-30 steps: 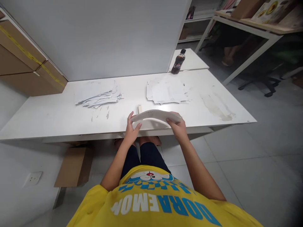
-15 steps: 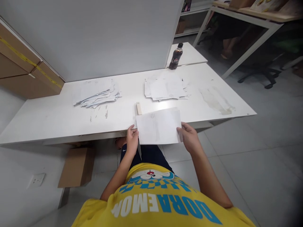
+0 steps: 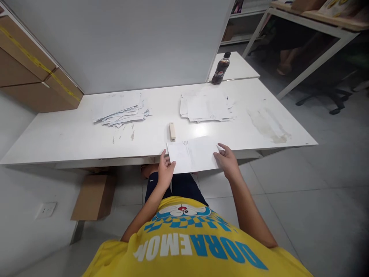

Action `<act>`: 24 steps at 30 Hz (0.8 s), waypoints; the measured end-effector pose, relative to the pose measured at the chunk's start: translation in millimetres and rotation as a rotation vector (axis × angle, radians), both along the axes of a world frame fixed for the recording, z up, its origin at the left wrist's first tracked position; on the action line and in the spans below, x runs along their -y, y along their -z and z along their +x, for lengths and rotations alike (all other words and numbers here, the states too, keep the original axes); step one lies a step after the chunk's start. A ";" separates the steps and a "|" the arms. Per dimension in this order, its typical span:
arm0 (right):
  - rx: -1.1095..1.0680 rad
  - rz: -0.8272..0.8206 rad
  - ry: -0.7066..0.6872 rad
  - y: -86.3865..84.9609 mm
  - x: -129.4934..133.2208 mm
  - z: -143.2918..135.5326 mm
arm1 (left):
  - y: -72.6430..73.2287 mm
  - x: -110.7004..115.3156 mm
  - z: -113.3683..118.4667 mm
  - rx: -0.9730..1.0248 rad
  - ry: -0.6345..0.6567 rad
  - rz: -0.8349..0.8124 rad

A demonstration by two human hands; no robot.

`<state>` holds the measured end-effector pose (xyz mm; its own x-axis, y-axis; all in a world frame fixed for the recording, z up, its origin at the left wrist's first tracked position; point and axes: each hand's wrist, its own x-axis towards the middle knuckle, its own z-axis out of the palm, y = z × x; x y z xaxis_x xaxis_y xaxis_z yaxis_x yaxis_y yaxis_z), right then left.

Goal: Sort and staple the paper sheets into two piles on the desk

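Observation:
Between my hands, at the table's front edge, is a white sheet of paper (image 3: 196,156) with faint print and a small round mark near its top left; whether it is one sheet or more I cannot tell. My left hand (image 3: 166,169) pinches its left edge, thumb on top. On its right edge, my right hand (image 3: 226,159) has thumb and fingers closed. Just beyond the paper's upper left corner lies a small cream stapler (image 3: 172,132). One pile of papers (image 3: 207,107) lies behind it to the right, and a looser, fanned pile (image 3: 121,109) to the left.
The white table (image 3: 72,138) has a brownish stain (image 3: 268,125) at its right end. A dark soda bottle (image 3: 221,69) stands at the back by the grey partition (image 3: 129,42). Cardboard boxes (image 3: 34,80) sit left; another box (image 3: 93,198) is under the table. Someone's foot (image 3: 284,68) shows far right.
The paper has come down flatter, its far edge lower toward the table's front edge, uncovering more of the stapler. Both hands keep hold of it. The whole view has shifted slightly.

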<state>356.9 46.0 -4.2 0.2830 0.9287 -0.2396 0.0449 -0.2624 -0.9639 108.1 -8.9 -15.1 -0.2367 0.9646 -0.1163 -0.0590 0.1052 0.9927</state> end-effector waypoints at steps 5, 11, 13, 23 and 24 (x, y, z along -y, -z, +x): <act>0.065 0.048 0.015 -8.9 0.9 -4.5 | 1.0 -1.4 6.6 -0.011 0.017 0.052; 0.175 0.049 0.027 -10.5 -1.1 -2.8 | -1.0 -2.1 3.5 -0.076 0.024 0.024; 0.240 0.038 0.017 -8.1 -5.0 -0.2 | 0.1 -2.3 2.4 -0.124 0.011 0.033; 0.839 0.546 -0.335 -43.1 -16.7 -74.5 | 15.4 -1.7 17.4 -0.173 0.077 0.040; 0.854 0.578 -0.466 -46.9 -19.5 -91.1 | 15.5 -4.1 18.4 -0.192 0.074 0.058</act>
